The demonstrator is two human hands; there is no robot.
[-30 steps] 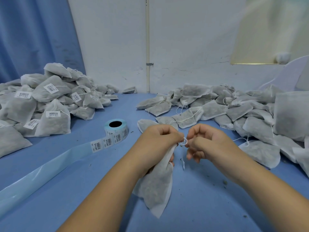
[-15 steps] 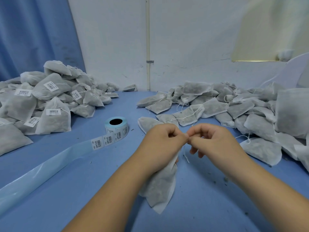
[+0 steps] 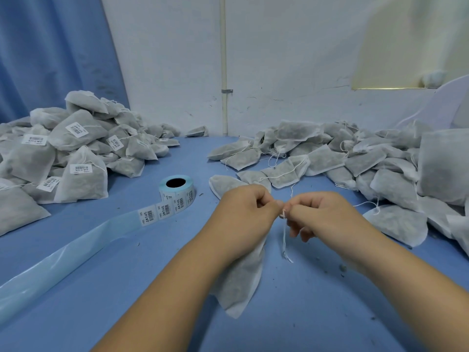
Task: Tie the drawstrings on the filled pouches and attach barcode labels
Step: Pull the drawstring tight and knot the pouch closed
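Note:
A white mesh pouch [image 3: 241, 280] filled with grey-green matter hangs below my left hand [image 3: 243, 212], which grips its gathered neck. My right hand [image 3: 319, 214] pinches the white drawstring [image 3: 284, 235] right beside my left fingertips, where a small knot shows. The string's loose end dangles down between my hands toward the table. A roll of barcode labels [image 3: 177, 190] stands to the left, with its blue backing strip [image 3: 63, 257] trailing toward the near left edge.
A heap of labelled pouches [image 3: 68, 153] fills the left of the blue table [image 3: 127, 301]. A heap of unlabelled pouches [image 3: 355, 158] with loose strings covers the right side. A white wall and a blue curtain stand behind.
My hands have closed together and lifted slightly. The small string loop between them has been drawn tight into a knot, and the loose end now hangs straight down.

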